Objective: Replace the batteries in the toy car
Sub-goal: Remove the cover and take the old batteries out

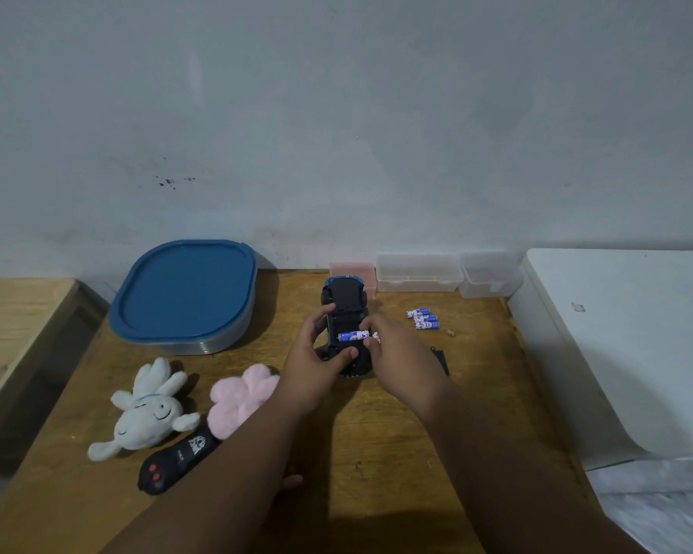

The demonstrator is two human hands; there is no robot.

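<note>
The toy car lies upside down near the middle of the far edge of the wooden surface, its black underside up and the battery bay open. The left hand grips the car from its left side, fingers curled over the flank and the thumb across the near end. The right hand pinches one end of a blue-and-white battery that lies crosswise in the bay; a red-and-white tip shows under its fingers, too small to identify. Three more batteries lie side by side toward the right edge, and a small black cover lies just right of the right wrist. At the far left stands a container with a blue lid. Along the far edge stand a pink box and two clear boxes. Nearer the front left lie a white plush toy, a pink plush toy and a black remote control.
</note>
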